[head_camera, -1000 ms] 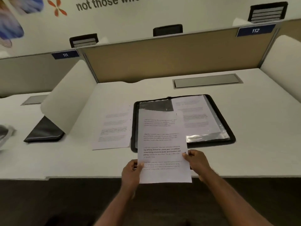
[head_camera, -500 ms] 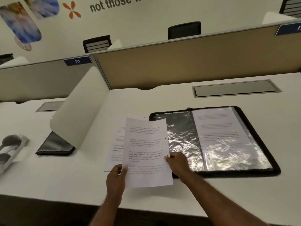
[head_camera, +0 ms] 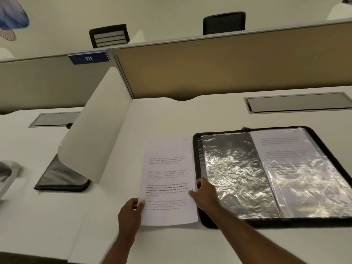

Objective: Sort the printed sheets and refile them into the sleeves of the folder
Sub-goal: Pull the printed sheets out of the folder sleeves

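Both hands' grip on printed sheet (head_camera: 167, 183) edges, folder (head_camera: 285, 221) beside

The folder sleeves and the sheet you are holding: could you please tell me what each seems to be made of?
The folder sleeves look like thin clear plastic film with a glossy finish: they are wrinkled and throw bright, crinkled glare. The printed sheet, gripped by the left hand and right hand, looks like plain matte white paper: flat, no shine, dark print. The folder's black border seems a fabric or leatherette, but I cannot tell which.
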A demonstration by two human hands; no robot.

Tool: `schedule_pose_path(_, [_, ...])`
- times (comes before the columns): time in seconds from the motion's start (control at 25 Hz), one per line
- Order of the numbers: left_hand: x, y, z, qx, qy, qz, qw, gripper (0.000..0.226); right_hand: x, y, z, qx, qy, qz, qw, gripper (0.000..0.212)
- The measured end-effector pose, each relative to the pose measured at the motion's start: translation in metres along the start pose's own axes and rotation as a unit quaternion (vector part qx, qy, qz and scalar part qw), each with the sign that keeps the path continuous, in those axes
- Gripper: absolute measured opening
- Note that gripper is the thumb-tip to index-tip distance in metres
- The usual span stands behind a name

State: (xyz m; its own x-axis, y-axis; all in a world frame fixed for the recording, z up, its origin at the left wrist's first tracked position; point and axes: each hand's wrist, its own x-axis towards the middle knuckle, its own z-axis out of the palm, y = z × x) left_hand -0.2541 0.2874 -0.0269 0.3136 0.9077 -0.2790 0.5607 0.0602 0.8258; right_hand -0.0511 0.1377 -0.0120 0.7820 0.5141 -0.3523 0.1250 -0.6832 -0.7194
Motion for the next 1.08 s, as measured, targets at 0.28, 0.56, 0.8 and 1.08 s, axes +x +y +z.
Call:
schedule_pose_path(0.28, [0.007,-0.003,0.001,0.124,0.069,0.119,0.983,0.057,-0.010,0.011,-0.020,-0.108,0.088,-0.011,0.990,0.051])
schedule_pose_path(0.56, [-0.019,0.051,0.068,0.129,0.027,0.311,0.941,0.051,-0.015,0.114,-0.115,-0.241,0.342,0.007,0.908,0.068])
schedule_pose_path(0.8, [-0.086,0.093,0.160,0.127,-0.121,0.392,0.903,0.039,-0.039,0.211,-0.180,-0.237,0.345,0.183,0.890,0.097])
schedule_pose_path(1.08, [-0.138,0.130,0.224,0.087,-0.267,0.349,0.894,0.030,-0.029,0.222,-0.192,-0.126,0.328,0.070,0.934,0.065])
